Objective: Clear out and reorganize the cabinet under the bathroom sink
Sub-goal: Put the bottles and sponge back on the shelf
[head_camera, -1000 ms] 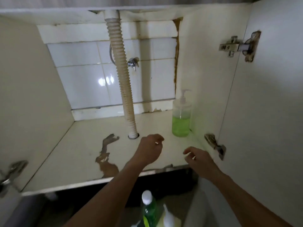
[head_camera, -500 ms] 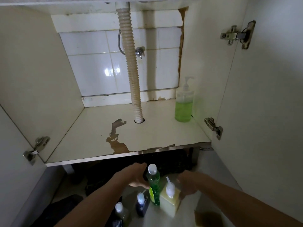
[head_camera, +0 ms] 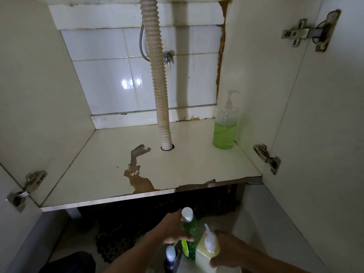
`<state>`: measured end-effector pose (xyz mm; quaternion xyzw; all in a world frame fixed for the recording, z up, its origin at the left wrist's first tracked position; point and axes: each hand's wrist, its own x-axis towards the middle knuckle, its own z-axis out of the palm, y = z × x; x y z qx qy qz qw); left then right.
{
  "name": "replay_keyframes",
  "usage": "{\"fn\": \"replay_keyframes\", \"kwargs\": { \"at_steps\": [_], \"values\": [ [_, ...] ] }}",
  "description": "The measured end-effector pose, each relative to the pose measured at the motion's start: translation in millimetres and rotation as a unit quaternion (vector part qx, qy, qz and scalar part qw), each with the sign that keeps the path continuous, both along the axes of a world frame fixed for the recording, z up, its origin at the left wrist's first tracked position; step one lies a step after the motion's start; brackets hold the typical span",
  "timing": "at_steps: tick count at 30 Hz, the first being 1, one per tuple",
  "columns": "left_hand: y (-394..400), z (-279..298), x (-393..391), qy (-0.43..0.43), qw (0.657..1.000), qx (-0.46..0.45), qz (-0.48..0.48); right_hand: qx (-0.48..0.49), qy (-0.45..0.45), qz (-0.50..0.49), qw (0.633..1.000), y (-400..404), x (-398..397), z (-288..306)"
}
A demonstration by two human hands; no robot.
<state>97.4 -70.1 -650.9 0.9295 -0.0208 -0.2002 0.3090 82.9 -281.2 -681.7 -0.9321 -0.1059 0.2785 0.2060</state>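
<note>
Green bottle (head_camera: 189,233) gripped by left hand (head_camera: 171,229), yellow jug (head_camera: 206,253) grasped by right hand (head_camera: 228,251), both down on the floor below cabinet (head_camera: 149,196). Could easily clip that shelf edge lifting both together, or topple the pump bottle (head_camera: 225,127).

- A ribbed drain hose (head_camera: 157,75) hangs down and goes into a hole in the cabinet floor
- White wall tiles (head_camera: 110,83) shine at the back; a small metal valve (head_camera: 168,57) sticks out beside the hose
- Metal hinges (head_camera: 295,33) sit on the open doors
- A dark mat (head_camera: 126,229) lies on the floor below
</note>
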Motion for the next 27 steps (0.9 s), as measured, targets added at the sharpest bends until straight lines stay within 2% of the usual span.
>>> {"fn": "replay_keyframes", "kwargs": {
  "at_steps": [4, 9, 14, 19, 23, 27],
  "values": [
    [-3.2, -6.8, 0.2, -0.026, 0.999, -0.037, 0.016, 0.013, -0.023, -0.049, 0.998, 3.7, -6.8, -6.4],
    [-7.9, -1.6, -6.4, -0.051, 0.997, -0.05, 0.043, 0.0, -0.031, -0.047, 0.998, 2.4, -4.0, 10.0],
    [-7.4, 43.7, -2.0, -0.063, 0.989, -0.118, 0.058, -0.04, -0.02, 0.012, 0.999, -15.8, 13.5, 80.6],
    [-5.1, 125.2, 4.3, -0.066, 0.967, -0.234, 0.08, -0.065, -0.08, 0.049, 0.993, -35.8, 31.8, 177.3],
    [-1.3, 175.8, 18.6, -0.102, 0.929, -0.32, 0.153, 0.037, -0.169, -0.015, 0.985, -45.4, 45.6, 233.1],
    [-5.9, 192.8, 51.3, -0.167, 0.895, -0.35, 0.221, 0.156, -0.235, -0.088, 0.955, -41.0, 90.0, 247.2]
  ]
}}
